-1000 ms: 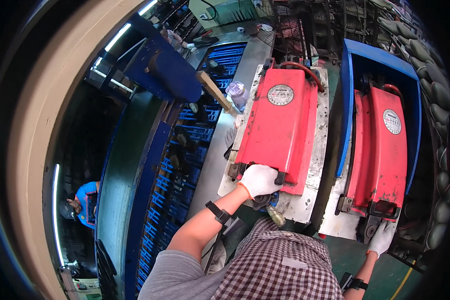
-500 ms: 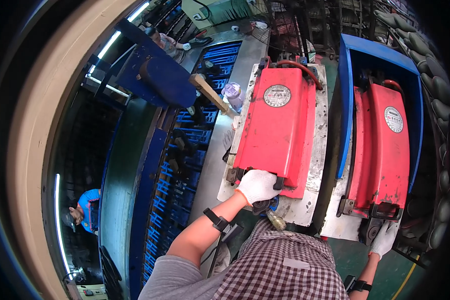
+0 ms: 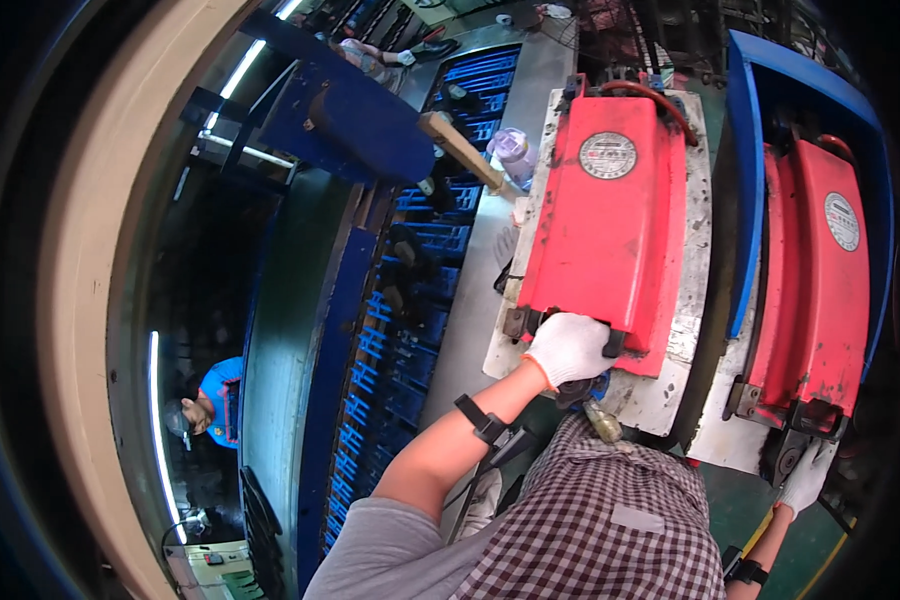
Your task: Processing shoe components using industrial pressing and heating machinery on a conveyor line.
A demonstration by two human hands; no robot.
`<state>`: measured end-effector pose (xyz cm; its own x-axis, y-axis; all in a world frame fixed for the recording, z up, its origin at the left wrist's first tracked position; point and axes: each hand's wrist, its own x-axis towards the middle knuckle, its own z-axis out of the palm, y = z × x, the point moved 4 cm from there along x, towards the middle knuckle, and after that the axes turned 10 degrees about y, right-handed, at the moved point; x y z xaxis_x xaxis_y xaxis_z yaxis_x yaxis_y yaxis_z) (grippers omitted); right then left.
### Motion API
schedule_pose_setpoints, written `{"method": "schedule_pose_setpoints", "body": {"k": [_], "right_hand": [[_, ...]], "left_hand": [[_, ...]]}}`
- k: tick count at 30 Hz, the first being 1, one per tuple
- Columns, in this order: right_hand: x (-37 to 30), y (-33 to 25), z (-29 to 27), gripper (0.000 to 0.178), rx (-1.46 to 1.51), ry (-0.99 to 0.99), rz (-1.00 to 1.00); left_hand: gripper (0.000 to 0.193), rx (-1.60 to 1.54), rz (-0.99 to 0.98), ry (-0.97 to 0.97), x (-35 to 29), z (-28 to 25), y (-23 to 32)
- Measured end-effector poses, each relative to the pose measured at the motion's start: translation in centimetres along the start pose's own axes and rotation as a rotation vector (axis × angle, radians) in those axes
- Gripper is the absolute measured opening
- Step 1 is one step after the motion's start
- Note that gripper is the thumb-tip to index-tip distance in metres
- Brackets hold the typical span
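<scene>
My left hand (image 3: 570,350), in a white knit glove, is closed on the dark front handle of the middle red machine cover (image 3: 610,230). The fingers curl over the front edge between two black brackets. Most of the handle is hidden under the glove. Lower right, my gloved right hand (image 3: 808,478) rests against a black lever with a round hub (image 3: 789,460), below the front of the second red machine cover (image 3: 820,270). Its fingers are partly hidden, so their grip is unclear. Both covers are down and carry a round white label.
A blue metal hood (image 3: 800,75) surrounds the right machine. To the left runs a conveyor with blue racks (image 3: 370,370) holding dark pieces. A lilac bottle (image 3: 511,146) stands beside a wooden bar (image 3: 460,150). Two people work farther off. A bulb-ended tool (image 3: 602,420) hangs before my apron.
The whole view has shifted, so the machines sit farther right and slightly higher. Both hands keep their places on the two machines.
</scene>
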<state>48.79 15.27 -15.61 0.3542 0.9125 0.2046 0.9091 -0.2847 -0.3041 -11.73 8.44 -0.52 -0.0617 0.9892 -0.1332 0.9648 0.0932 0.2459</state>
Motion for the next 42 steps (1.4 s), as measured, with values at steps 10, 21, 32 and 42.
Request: {"method": "schedule_pose_setpoints", "body": {"k": [10, 21, 32, 42], "right_hand": [[-0.1, -1.4, -0.6, 0.060, 0.126, -0.006, 0.010], [-0.5, -2.9, -2.1, 0.054, -0.017, -0.031, 0.010], [-0.7, -5.8, -3.7, 0.047, 0.010, 0.022, -0.009], [-0.8, -7.7, -5.0, 0.060, -0.072, -0.128, 0.054]], "left_hand": [[0.035, -0.033, -0.005, 0.020, -0.3, -0.1, -0.2], [0.042, -0.001, 0.014, 0.016, -0.4, 0.1, -0.1], [0.043, -0.024, 0.036, 0.051, -0.6, 0.3, -0.4], [0.041, -0.009, 0.012, 0.009, -0.5, -0.1, -0.2]]}}
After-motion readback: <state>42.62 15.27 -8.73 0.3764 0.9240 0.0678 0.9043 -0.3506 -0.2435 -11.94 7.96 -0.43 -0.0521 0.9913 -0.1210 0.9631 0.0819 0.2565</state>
